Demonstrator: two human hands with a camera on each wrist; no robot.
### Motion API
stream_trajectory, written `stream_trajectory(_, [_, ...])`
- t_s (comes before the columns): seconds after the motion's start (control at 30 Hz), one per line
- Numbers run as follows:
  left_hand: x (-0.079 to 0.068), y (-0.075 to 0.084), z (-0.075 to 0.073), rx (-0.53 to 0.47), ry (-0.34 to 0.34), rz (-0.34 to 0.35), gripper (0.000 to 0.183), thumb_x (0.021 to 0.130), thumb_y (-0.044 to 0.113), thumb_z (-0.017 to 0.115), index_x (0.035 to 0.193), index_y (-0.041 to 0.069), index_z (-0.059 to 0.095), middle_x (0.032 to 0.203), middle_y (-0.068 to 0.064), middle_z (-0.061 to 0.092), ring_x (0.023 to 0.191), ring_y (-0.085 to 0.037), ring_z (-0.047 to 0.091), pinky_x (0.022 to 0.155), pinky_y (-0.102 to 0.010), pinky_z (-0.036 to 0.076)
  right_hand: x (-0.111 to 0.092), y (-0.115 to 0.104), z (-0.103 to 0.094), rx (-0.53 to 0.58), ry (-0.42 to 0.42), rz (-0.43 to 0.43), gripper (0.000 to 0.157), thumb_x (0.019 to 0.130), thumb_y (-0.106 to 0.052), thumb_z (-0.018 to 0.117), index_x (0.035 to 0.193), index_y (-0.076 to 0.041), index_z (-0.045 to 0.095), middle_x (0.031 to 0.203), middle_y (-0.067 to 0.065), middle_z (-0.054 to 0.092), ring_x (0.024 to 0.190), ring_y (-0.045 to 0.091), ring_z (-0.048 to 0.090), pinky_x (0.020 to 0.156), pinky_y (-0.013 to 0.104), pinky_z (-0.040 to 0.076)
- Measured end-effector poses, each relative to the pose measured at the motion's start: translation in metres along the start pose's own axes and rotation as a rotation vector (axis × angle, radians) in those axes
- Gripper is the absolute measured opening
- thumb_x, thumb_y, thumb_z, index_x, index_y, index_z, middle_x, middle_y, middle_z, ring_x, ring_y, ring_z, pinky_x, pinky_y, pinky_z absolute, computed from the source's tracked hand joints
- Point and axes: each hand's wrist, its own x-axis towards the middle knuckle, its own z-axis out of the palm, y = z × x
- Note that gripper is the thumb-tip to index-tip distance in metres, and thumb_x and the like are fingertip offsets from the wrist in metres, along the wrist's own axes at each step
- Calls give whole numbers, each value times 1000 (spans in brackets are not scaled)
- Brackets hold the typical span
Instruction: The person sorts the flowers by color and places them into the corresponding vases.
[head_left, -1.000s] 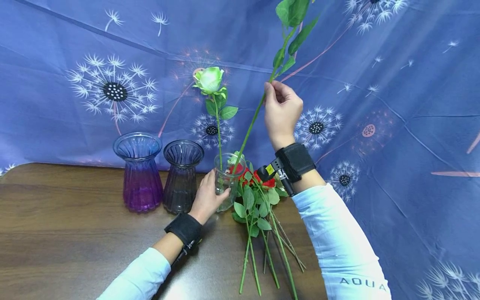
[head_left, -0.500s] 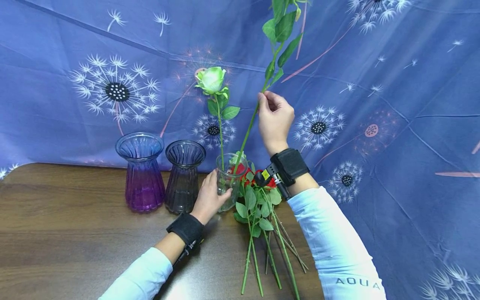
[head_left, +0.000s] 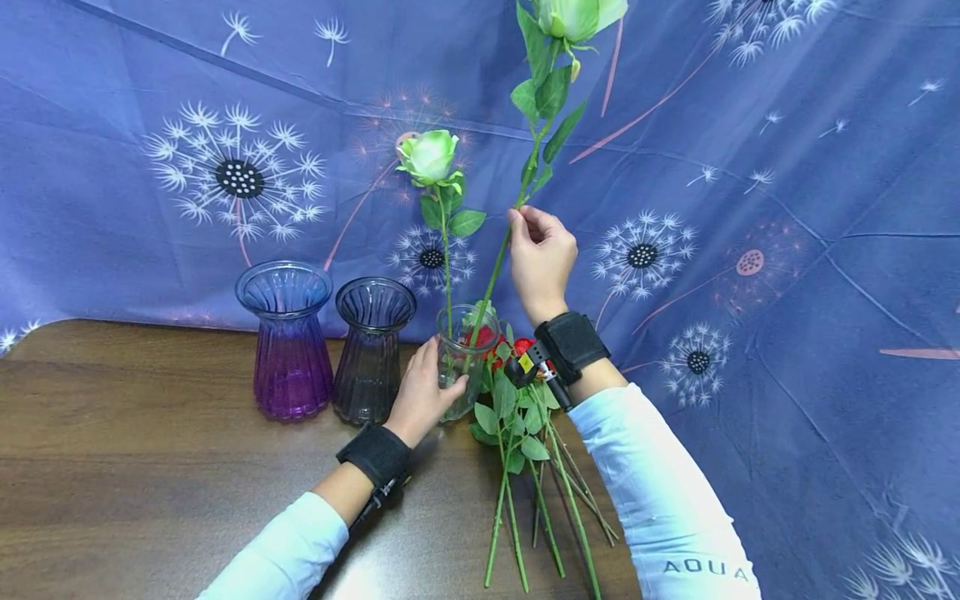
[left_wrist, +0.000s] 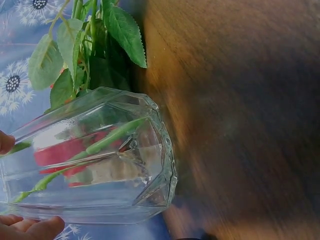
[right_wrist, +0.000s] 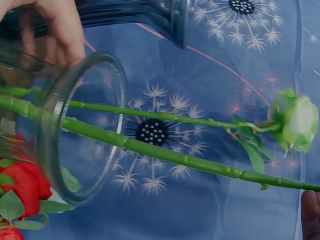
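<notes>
My left hand (head_left: 422,392) grips the clear glass vase (head_left: 463,329) from its left side, thumb in front; in the left wrist view the glass vase (left_wrist: 100,165) shows stems inside. One pale green rose (head_left: 429,157) stands in it. High above the rim, my right hand (head_left: 543,254) pinches the stem of a second pale green rose (head_left: 577,15), its bloom cut off by the top of the head view. This stem slants down through the vase mouth, seen in the right wrist view as the thicker green stem (right_wrist: 150,150). Only a fingertip (right_wrist: 311,212) of that hand shows there.
Left of the clear vase stand a dark grey glass vase (head_left: 372,354) and a blue-purple one (head_left: 291,350). Red roses (head_left: 523,346) and several leafy stems (head_left: 517,500) lie on the wooden table (head_left: 135,467) to the right. A blue dandelion-print cloth (head_left: 750,375) hangs behind.
My right hand has come down and slightly left with the rose, whose bloom has entered the top of the head view. Its stem reaches deeper into the vase. My left hand still holds the glass.
</notes>
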Motion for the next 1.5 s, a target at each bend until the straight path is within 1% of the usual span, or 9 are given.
stream_trajectory(0.13, [0, -1, 0, -2, -1, -2, 76, 82, 26, 70, 140, -6, 33, 139, -23, 42, 128, -37, 42, 105, -47, 39, -6, 4, 2, -19, -24, 13, 24, 89, -16, 64, 100, 5, 69, 86, 18, 68, 62, 14, 60, 58, 13, 44])
stream_trajectory(0.2, [0, -2, 1, -2, 2, 1, 75, 82, 26, 70, 140, -6, 33, 139, -23, 42, 128, -37, 42, 105, -47, 39, -8, 5, 3, -28, -35, 22, 25, 89, -16, 64, 101, 5, 69, 87, 18, 68, 67, 23, 62, 58, 14, 45])
stream_trajectory(0.23, [0, -2, 1, -2, 6, 7, 75, 82, 26, 70, 139, -7, 34, 139, -24, 43, 128, -37, 42, 104, -47, 39, -9, 5, 4, -28, -40, 27, 25, 89, -17, 64, 101, 5, 69, 87, 18, 68, 68, 25, 62, 59, 14, 44])
stream_trajectory(0.4, [0, -2, 1, 8, 31, 36, 75, 81, 25, 71, 138, -9, 35, 137, -25, 44, 126, -38, 44, 104, -47, 40, -13, 7, 6, -41, -48, 33, 25, 89, -16, 64, 101, 5, 69, 87, 19, 68, 69, 26, 62, 59, 14, 44])
stream_trajectory(0.5, [0, -1, 1, 12, 39, 40, 75, 80, 24, 72, 137, -9, 36, 136, -24, 45, 125, -38, 44, 104, -46, 40, -15, 10, 7, -61, -54, 34, 25, 89, -16, 64, 101, 5, 69, 88, 19, 68, 71, 27, 63, 61, 18, 45])
stream_trajectory(0.7, [1, -2, 2, 11, 28, 23, 75, 81, 25, 71, 138, -7, 35, 137, -23, 44, 127, -37, 43, 105, -46, 39, -22, 16, 9, -98, -89, 50, 26, 90, -17, 63, 103, 4, 69, 92, 18, 68, 75, 27, 63, 67, 28, 49])
stream_trajectory(0.87, [1, -3, 3, 12, 24, 15, 76, 81, 25, 71, 139, -6, 35, 138, -22, 44, 127, -37, 43, 105, -46, 39, -27, 21, 12, -125, -110, 47, 27, 90, -19, 63, 103, 4, 69, 93, 18, 69, 77, 28, 64, 69, 33, 51])
stream_trajectory(1.17, [1, -2, 3, 6, 23, 12, 76, 81, 25, 71, 140, -6, 34, 138, -23, 43, 127, -37, 43, 105, -46, 39, -34, 28, 17, -136, -133, 71, 26, 89, -20, 64, 102, 2, 70, 92, 16, 70, 76, 27, 65, 70, 35, 52])
stream_trajectory(1.5, [1, -3, 4, 10, 38, 31, 76, 80, 25, 71, 138, -7, 35, 136, -23, 45, 126, -37, 44, 105, -46, 39, -39, 36, 21, -143, -144, 96, 26, 90, -19, 63, 103, 2, 69, 93, 17, 69, 78, 28, 65, 72, 36, 53])
